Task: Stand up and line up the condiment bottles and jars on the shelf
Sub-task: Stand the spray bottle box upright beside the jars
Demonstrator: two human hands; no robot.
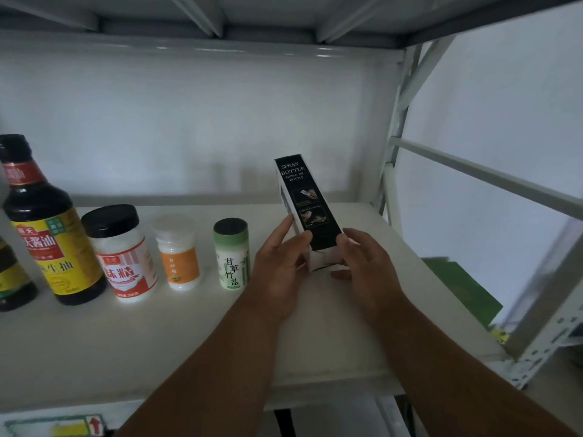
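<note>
Spray bottle box [307,205] base hidden, gripped by left hand [277,263], right hand [362,260]; leftmost bottle [12,279] cropped.

Dark bottle [12,272] cut by left edge; spray bottle box [307,209] base behind hands [318,263].

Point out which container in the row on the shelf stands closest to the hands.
The green-capped white jar with black characters, at the row's right end, beside the left hand; the orange-labelled, red-labelled and dark bottles stand farther left.

Tilted black spray-bottle box [307,206], upright jars [176,252]
</note>
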